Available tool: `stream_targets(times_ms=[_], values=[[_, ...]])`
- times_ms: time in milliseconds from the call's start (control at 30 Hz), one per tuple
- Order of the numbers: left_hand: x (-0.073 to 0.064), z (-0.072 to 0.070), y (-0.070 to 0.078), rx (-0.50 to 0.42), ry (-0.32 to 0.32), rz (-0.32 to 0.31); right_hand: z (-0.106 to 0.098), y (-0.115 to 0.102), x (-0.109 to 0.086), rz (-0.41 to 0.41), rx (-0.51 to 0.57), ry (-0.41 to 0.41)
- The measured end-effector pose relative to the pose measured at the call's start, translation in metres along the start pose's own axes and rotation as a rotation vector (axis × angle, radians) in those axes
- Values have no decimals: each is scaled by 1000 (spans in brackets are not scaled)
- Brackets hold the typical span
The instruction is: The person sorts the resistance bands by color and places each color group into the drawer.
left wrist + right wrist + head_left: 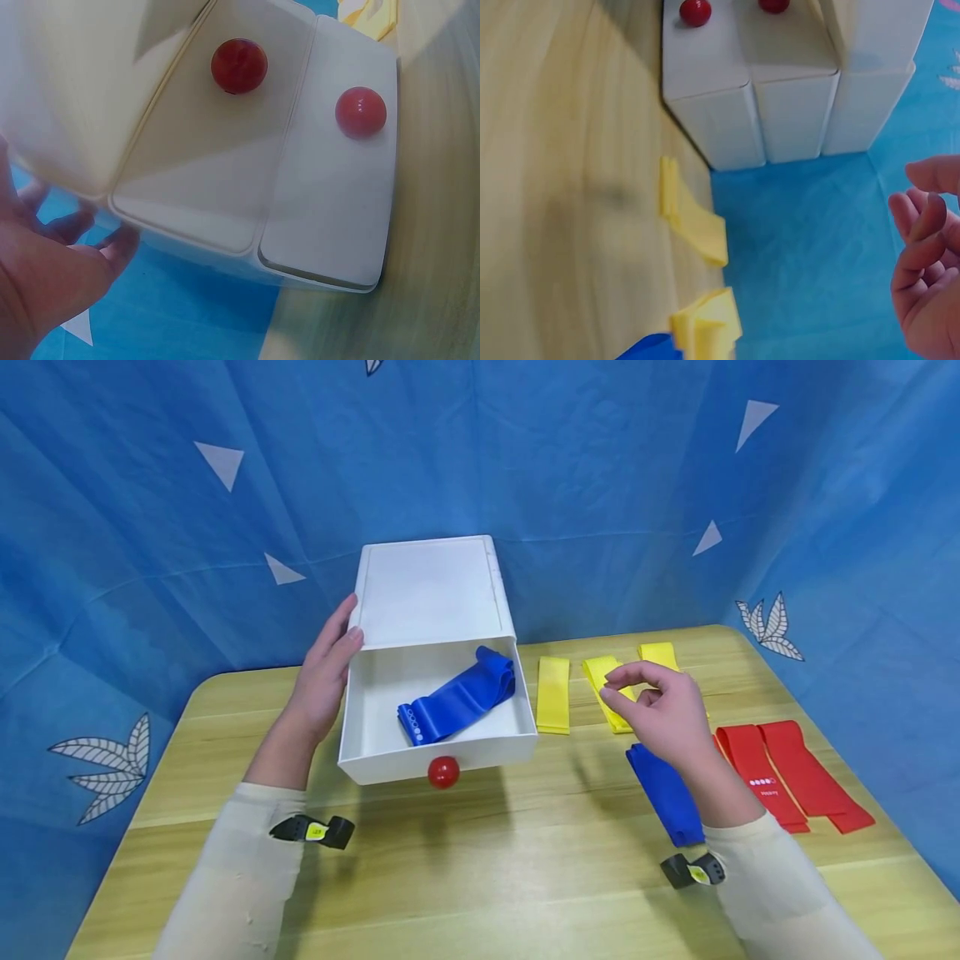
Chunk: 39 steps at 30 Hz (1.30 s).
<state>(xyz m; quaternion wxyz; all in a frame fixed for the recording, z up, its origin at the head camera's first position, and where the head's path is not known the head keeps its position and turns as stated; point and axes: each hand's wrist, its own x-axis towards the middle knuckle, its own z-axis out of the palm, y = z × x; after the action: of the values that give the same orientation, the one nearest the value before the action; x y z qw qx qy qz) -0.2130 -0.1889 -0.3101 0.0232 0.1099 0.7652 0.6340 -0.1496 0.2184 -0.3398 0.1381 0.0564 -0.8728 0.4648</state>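
Observation:
A white drawer cabinet (431,589) stands at the back of the table, its top drawer (390,766) pulled out. Inside that drawer lies a folded blue resistance band (459,700). My left hand (324,668) touches the cabinet's left side, thumb near the top front edge and fingers extended along the wall. My right hand (663,710) hovers above the table, to the right of the drawer, thumb and index finger loosely bent with a gap between their tips. It holds nothing. Below it in the head view is another blue band (666,797), partly hidden by the wrist.
Three yellow bands lie at the back right, the leftmost yellow band (553,695) nearest the cabinet. Red bands (813,768) lie at the right edge of the table. Two lower drawers with red knobs (361,112) show beneath the pulled-out one. Blue cloth (600,502) hangs behind.

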Motion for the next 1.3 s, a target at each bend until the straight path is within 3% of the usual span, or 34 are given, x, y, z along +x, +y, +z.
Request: stream_targets(times_ms=[533, 1300], values=[[2, 1, -2, -9, 5, 3, -11, 48, -19, 104, -36, -104], [1, 1, -3, -6, 8, 3, -28, 101, -23, 293, -168, -233]])
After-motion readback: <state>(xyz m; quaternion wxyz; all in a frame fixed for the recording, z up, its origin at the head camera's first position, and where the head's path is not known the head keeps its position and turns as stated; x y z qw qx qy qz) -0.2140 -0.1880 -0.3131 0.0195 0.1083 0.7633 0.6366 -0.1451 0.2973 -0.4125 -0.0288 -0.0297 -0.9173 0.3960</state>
